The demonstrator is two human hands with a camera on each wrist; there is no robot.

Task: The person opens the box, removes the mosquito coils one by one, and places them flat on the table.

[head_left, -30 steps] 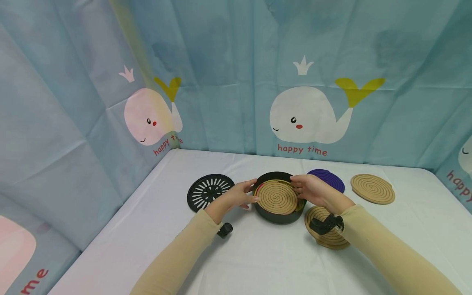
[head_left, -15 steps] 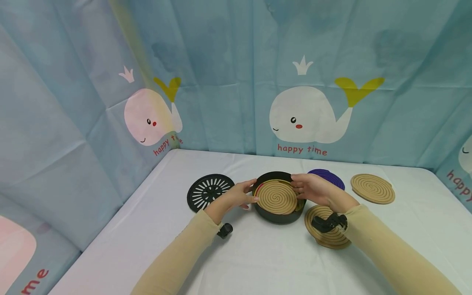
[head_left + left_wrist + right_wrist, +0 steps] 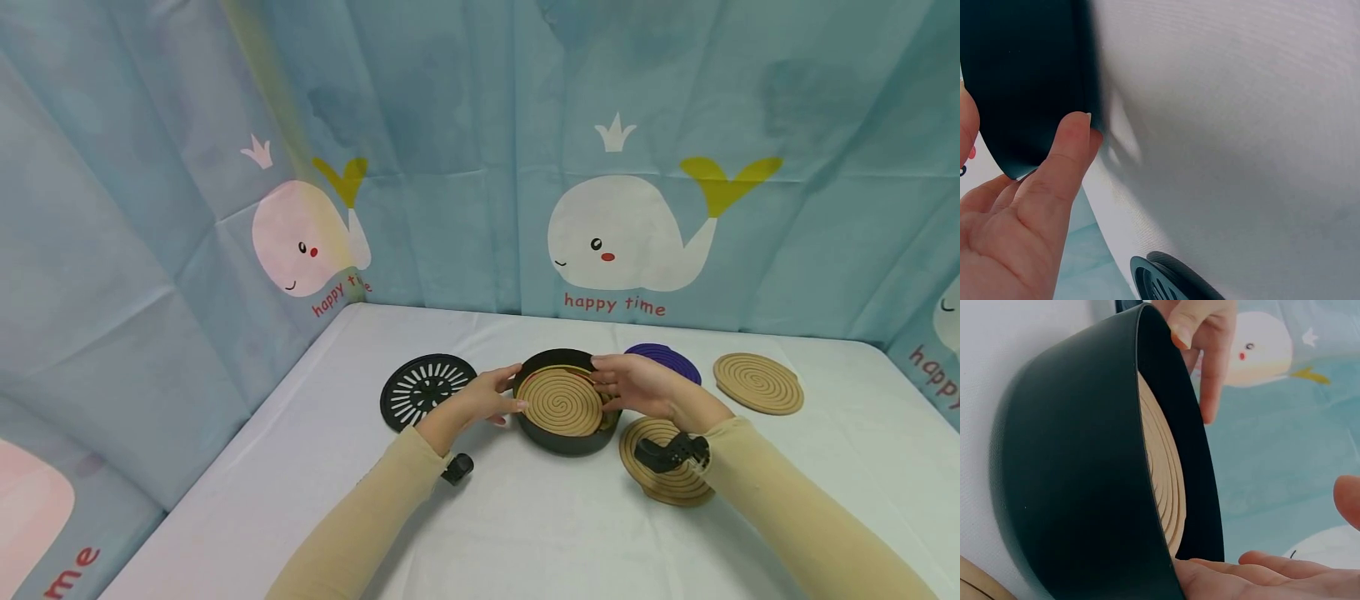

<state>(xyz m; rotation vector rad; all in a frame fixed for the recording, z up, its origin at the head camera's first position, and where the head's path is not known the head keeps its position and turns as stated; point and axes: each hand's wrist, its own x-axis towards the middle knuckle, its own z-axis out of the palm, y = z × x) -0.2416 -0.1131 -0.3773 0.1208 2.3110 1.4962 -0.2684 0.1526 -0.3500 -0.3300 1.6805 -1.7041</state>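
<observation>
Two hands flanked a dark round bowl [image 3: 567, 444] upright on a white-covered table [image 3: 525, 533], as I watched remotely. Inside was a tan coiled mat [image 3: 558, 403]; I couldn't tell whether it lay level. The left hand [image 3: 476, 400], loosely spread, touched the bowl's left wall. The right hand [image 3: 637, 387], also unclenched, reached over the right rim, extended fingers beside the mat.

I judged that a push on one side could tip or jam the mat against the wall, and uneven pressure could slide the bowl. The right wrist's black camera [image 3: 672, 452] hung over a second tan mat [image 3: 675, 490] and might snag it if lowered.

Room was tightest rightward, where that mat and a purple coil [image 3: 667, 362] sat near the rim. A slotted black disc [image 3: 429, 389] lay beyond the left hand. The widest cloth stretched on the near side; a blue curtain [image 3: 450, 242] bounded the far edge.
</observation>
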